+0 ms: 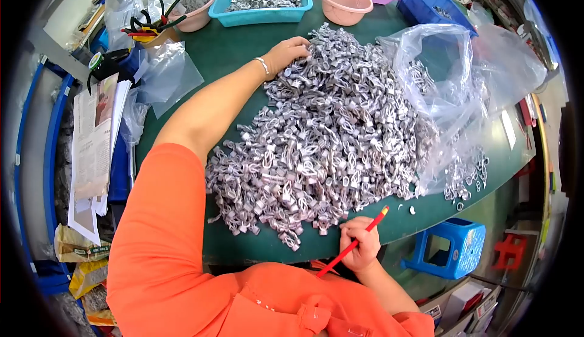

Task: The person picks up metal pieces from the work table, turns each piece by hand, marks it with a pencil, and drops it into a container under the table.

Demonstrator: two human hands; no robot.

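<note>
A big heap of small grey metal pieces (340, 124), many with loops, spreads over the green table (237, 45). My left hand (286, 56), with a bracelet at the wrist, reaches to the far left edge of the heap. Its fingers are loosely bent and apart against the pieces, the tips partly hidden. Near the table's front edge, my right hand (361, 243) is closed around a thin red stick (340, 256) with a yellow part near its upper end. The stick slants up to the right, just below the heap.
Clear plastic bags (438, 100) lie right of the heap, by loose rings (465, 176). Behind stand a turquoise basin (261, 17) of metal pieces, a pink basket (345, 5) and a blue bin (435, 8). Tools (157, 24) stand back left. A blue stool (453, 249) is at right.
</note>
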